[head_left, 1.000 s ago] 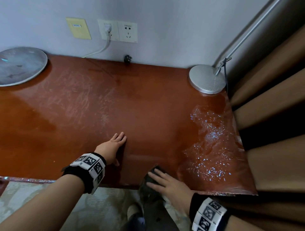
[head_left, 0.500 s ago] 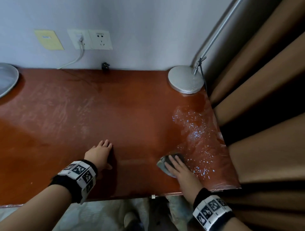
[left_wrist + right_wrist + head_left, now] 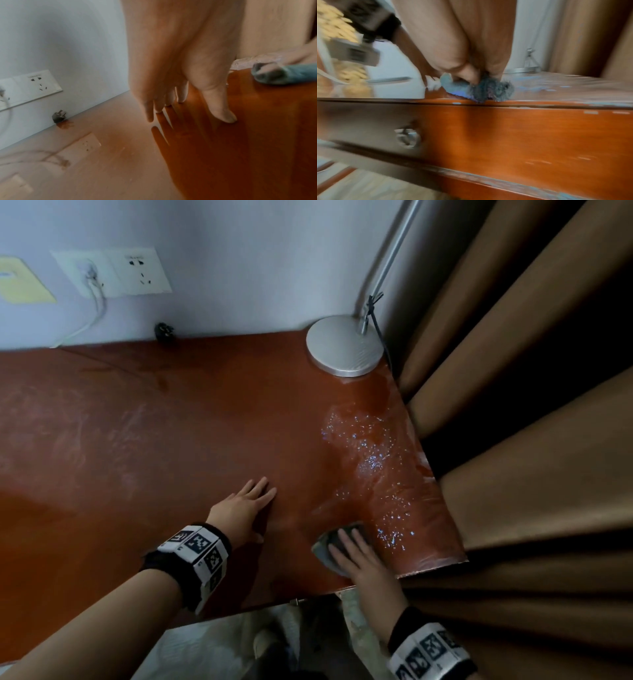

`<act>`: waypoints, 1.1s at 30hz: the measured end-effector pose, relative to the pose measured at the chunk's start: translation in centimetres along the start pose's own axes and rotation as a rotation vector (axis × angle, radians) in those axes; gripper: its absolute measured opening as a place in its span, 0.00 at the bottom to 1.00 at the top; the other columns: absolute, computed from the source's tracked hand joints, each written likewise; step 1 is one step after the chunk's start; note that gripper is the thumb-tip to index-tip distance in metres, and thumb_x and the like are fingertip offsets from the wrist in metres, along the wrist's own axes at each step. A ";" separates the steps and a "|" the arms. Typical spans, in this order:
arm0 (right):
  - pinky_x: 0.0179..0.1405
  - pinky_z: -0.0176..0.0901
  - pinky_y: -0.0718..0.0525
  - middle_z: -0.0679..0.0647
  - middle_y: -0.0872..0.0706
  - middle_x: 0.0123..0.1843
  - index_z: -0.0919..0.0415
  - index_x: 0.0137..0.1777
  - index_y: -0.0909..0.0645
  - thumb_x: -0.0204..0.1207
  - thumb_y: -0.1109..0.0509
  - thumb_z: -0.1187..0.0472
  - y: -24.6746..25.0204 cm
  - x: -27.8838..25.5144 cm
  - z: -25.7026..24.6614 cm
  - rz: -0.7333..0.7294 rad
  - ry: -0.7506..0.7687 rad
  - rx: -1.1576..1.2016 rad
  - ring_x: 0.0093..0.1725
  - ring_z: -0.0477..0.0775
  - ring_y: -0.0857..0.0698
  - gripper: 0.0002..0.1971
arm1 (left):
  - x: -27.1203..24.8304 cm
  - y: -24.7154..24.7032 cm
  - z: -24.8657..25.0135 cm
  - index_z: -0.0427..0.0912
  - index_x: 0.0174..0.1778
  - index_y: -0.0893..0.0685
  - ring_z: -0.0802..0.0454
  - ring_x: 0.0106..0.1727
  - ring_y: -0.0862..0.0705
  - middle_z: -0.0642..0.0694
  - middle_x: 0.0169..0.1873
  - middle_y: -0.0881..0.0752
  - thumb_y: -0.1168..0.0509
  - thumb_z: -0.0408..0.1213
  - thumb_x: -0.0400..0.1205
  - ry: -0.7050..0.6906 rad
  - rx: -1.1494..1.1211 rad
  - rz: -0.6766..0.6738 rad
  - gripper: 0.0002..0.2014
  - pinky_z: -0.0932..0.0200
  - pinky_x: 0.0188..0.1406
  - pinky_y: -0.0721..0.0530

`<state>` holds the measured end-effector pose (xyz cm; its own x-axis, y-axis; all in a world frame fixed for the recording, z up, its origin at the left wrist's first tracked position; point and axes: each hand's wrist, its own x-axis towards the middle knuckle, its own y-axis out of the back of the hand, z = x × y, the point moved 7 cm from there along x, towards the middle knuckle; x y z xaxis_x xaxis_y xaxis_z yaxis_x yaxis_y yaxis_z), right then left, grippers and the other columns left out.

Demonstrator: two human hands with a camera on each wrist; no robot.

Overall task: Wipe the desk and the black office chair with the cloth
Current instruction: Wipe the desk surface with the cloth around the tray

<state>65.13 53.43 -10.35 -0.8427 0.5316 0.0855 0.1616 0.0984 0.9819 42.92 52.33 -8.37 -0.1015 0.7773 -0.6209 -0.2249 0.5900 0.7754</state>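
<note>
pressing flat on the cloth (image 3: 342,546), the right hand (image 3: 363,563) has its fingers straight over the grey-blue wad, which lies on the surface (image 3: 171,422) close to the front edge; in the right wrist view the cloth (image 3: 476,88) bulges out beneath the fingertips, so the grip looks like a downward press rather than a pinch, likely to keep the cloth spread for wiping. just beyond and to the right of this grip a wet glistening patch (image 3: 373,467) runs toward the lamp base (image 3: 344,347). left hand (image 3: 243,511) is planted to the left of the cloth, apart from it, fingers extended and resting on the surface (image 3: 240,148), probably bracing the lean. black office chair not in view; judged: desk stage, wet corner unfinished.
</note>
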 end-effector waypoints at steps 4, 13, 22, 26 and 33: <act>0.51 0.55 0.12 0.56 0.27 0.74 0.55 0.71 0.30 0.37 0.22 0.81 0.8 -1.3 4.9 -0.106 -0.239 0.019 0.74 0.62 0.32 0.55 | 0.0 0.2 0.2 0.52 0.84 0.57 0.52 0.84 0.59 0.52 0.83 0.62 0.29 0.42 0.78 0.015 0.006 -0.007 0.48 0.52 0.79 0.38; 0.81 0.38 0.49 0.41 0.56 0.84 0.44 0.82 0.48 0.62 0.47 0.75 1.7 -4.4 4.9 -0.192 -0.072 0.268 0.83 0.49 0.57 0.47 | -0.1 0.6 0.4 0.55 0.84 0.55 0.53 0.84 0.55 0.54 0.83 0.61 0.30 0.40 0.78 0.038 0.014 0.000 0.46 0.52 0.74 0.29; 0.78 0.38 0.59 0.49 0.74 0.77 0.53 0.82 0.61 0.71 0.45 0.81 2.5 -3.8 5.2 -0.399 -0.372 0.262 0.79 0.54 0.72 0.45 | 0.2 0.5 0.7 0.52 0.84 0.55 0.51 0.84 0.56 0.51 0.83 0.61 0.30 0.38 0.78 0.057 0.055 0.002 0.46 0.52 0.74 0.29; 0.74 0.31 0.65 0.45 0.73 0.77 0.52 0.80 0.62 0.71 0.44 0.83 2.8 -4.0 7.0 -0.449 -0.345 0.361 0.79 0.47 0.71 0.46 | 0.1 0.6 0.6 0.53 0.84 0.55 0.52 0.84 0.56 0.52 0.83 0.61 0.29 0.40 0.78 0.054 0.055 0.004 0.46 0.52 0.75 0.30; 0.81 0.40 0.57 0.53 0.69 0.83 0.52 0.83 0.61 0.74 0.44 0.80 3.8 -3.2 9.8 -0.451 -0.537 0.179 0.82 0.58 0.67 0.44 | 0.1 0.5 0.8 0.52 0.84 0.56 0.52 0.84 0.57 0.51 0.83 0.61 0.30 0.39 0.78 0.065 0.060 0.005 0.46 0.53 0.75 0.31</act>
<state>73.46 60.38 -8.53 -0.4860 0.7422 -0.4614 -0.0217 0.5175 0.8554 43.57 52.87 -7.97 -0.1656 0.7655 -0.6218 -0.1658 0.5999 0.7827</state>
